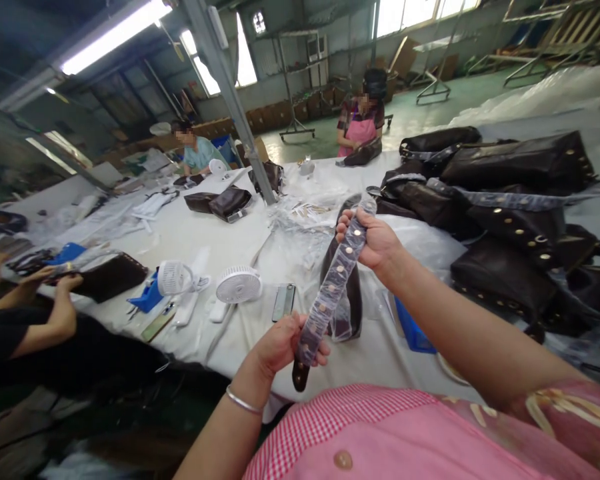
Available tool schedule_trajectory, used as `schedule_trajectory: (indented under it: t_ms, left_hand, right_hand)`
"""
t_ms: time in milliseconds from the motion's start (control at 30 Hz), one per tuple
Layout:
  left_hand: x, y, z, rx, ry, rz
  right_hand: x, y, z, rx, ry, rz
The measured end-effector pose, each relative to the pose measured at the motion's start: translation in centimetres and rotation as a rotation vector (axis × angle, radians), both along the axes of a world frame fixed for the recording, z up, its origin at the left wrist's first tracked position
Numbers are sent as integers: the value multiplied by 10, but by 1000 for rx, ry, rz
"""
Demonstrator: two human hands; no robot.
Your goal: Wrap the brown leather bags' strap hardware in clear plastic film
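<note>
A dark brown studded strap [331,288], wrapped in clear plastic film, stretches between my two hands at a slant. My left hand [285,343] grips its lower end, where a bare dark tip with metal studs pokes out of the wrapping. Around the upper end my right hand [375,239] is closed, thumb on top. Behind the strap lies a dark brown bag [353,300] on the white table, partly hidden by the strap. It cannot be seen clearly whether the strap is joined to that bag.
Dark studded bags [510,267] are heaped at the right. A blue bin [414,327] sits below my right forearm. Left of my hands are a phone [283,302] and a white fan [239,285]. A metal post [250,150] rises from the table. Co-workers handle bags around it.
</note>
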State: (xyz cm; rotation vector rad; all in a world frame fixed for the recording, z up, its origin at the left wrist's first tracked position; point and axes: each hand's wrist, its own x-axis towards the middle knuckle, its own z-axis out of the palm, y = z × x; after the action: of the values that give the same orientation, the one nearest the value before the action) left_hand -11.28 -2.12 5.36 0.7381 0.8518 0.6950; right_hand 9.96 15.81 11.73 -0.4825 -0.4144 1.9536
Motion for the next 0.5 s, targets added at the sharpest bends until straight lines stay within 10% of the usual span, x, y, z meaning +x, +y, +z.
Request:
schedule_trajectory:
  t_ms: [300,500]
  left_hand:
    - [-29,-16,11,29,97,-26]
    - [-22,-10,25,83,189,-16]
  right_hand:
    - [-25,-5,2,-32,11,-46]
    - [-51,-63,-4,39,59,91]
